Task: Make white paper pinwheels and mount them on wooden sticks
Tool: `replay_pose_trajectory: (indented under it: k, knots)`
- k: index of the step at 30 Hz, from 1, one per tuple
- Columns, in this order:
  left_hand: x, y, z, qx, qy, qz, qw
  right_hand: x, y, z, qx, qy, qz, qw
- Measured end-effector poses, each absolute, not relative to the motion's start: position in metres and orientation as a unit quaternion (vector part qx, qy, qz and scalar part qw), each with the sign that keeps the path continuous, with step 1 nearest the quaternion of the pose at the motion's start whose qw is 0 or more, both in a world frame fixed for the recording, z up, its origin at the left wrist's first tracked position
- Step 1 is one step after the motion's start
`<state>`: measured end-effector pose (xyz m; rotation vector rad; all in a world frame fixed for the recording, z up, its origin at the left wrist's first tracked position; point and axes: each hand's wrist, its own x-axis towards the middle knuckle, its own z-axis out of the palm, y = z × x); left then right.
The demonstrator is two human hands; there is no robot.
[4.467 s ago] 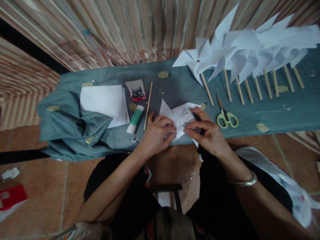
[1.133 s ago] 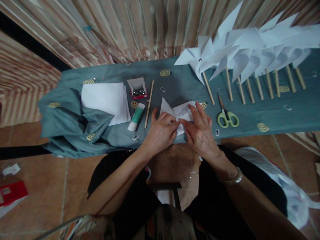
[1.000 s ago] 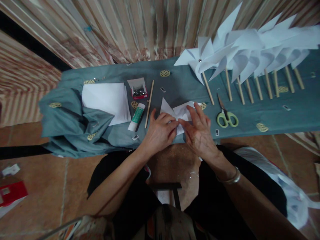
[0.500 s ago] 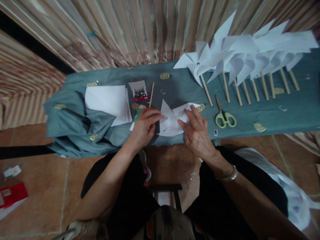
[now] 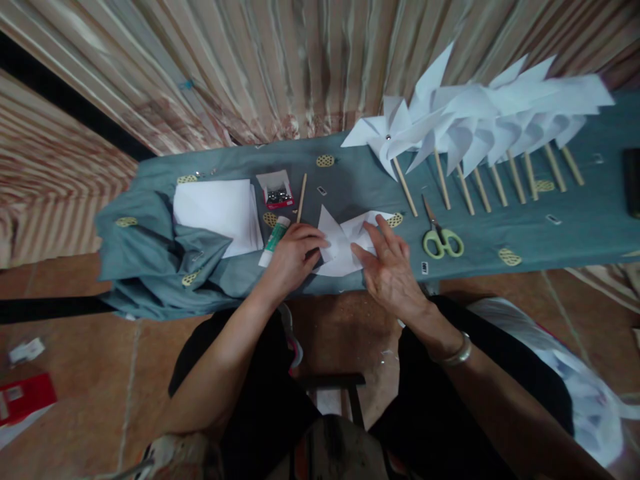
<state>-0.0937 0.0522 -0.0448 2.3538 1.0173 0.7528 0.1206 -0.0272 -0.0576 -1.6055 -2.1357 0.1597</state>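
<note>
A white paper pinwheel (image 5: 340, 252), partly folded, lies on the cloth-covered table near its front edge. At its left side, the curled fingers and thumb of my left hand (image 5: 295, 257) close on the paper. My right hand (image 5: 390, 270) rests over the right part, fingers spread and touching the folded blades; some of the paper is hidden beneath it. Just beyond my left hand are a green and white glue stick (image 5: 276, 239) and a thin wooden stick (image 5: 302, 197). A small open red box (image 5: 281, 201) holds shiny metal pins.
White paper sheets (image 5: 213, 207) lie to the left, partly under bunched tablecloth (image 5: 155, 247). Green-handled scissors (image 5: 443, 243) lie to the right. Behind them, several pinwheels on sticks (image 5: 480, 110) stand in a row. A striped curtain (image 5: 310, 60) hangs along the back.
The view has shifted slightly. My left fingers have come down onto the left edge of the paper. My right hand stays over the right blades.
</note>
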Motion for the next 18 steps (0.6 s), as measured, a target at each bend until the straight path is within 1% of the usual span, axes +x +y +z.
replay_pose_trajectory:
  k: [6,10,18]
  knots:
    - [-0.091,0.055,-0.045,0.856,0.357,0.284,0.244,0.128,-0.031,-0.054,-0.579,-0.789,0.049,0.201]
    - [-0.087,0.057,-0.042,0.861,0.348,0.278,0.244,0.13,-0.032,-0.055,-0.575,-0.789,0.052,0.209]
    - [-0.078,0.06,-0.044,0.855,0.377,0.251,0.254,0.13,-0.032,-0.055,-0.571,-0.787,0.066,0.222]
